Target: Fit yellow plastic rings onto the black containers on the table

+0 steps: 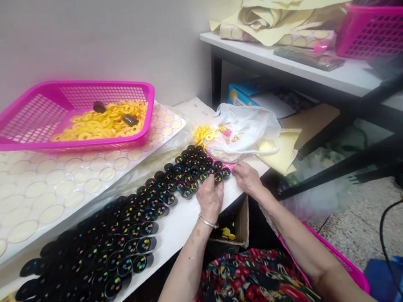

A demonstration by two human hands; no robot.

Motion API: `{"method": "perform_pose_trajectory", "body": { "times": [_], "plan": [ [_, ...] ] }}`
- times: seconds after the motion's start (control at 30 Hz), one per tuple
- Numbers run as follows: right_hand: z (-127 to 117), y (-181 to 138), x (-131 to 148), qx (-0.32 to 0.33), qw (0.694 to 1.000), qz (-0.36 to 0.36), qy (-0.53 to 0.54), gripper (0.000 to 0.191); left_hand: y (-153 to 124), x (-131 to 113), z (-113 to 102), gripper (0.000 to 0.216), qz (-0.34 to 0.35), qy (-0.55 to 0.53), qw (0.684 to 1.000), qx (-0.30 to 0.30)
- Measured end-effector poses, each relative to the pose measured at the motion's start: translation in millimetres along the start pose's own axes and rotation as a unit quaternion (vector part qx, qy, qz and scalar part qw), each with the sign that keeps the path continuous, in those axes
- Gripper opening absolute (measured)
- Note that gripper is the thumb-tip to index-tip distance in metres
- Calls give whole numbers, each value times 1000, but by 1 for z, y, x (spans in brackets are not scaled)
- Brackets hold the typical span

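On my left, pink tray [16,134] sits on sticker sheets [32,194], heaped with yellow rings [100,122], two dark pieces on top. White plastic bag [252,127] past the far end of the bench, yellow rings [202,133] spilling just beside it. Blue box [240,93] under the side table [343,77]. On that table: crumpled pale yellow paper [281,12], a second pink basket [374,32]. Open cardboard box [241,222] below the bench edge. Black cable [384,229] on the speckled floor.
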State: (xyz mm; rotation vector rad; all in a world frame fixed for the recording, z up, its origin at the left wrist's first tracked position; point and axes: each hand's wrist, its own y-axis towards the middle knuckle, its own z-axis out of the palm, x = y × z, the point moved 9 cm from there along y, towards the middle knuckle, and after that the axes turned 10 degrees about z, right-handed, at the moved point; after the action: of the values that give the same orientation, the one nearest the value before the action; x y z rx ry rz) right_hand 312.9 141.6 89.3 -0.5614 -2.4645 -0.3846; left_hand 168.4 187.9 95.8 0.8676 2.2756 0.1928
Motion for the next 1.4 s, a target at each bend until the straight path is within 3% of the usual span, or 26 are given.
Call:
{"method": "perform_pose_trajectory", "body": {
  "times": [0.2, 0.43, 0.8, 1.13, 1.23, 1.4],
  "plan": [
    [-4, -4, 7, 9, 1000, -25, 4, 20, -24, 5, -20, 13, 30, -34, 997, -54],
    [4, -4, 10, 11, 999, -29, -15, 27, -53, 26, -17, 17, -48, -137, 989, -24],
    [1, -9, -13, 22, 999, -31, 19, 15, -52, 32, -11, 18, -54, -173, 983, -10],
    [-11, -18, -17, -26, 993, 1, 116, 2, -53, 34, -8, 19, -61, -189, 980, 1],
    [-7, -16, -17, -34, 995, 5, 90, 8, -52, 33, -8, 18, -58, -186, 981, 2],
    [0, -16, -8, -27, 999, -10, -44, 20, -51, 31, -10, 17, -48, -183, 982, 0]
  ]
}}
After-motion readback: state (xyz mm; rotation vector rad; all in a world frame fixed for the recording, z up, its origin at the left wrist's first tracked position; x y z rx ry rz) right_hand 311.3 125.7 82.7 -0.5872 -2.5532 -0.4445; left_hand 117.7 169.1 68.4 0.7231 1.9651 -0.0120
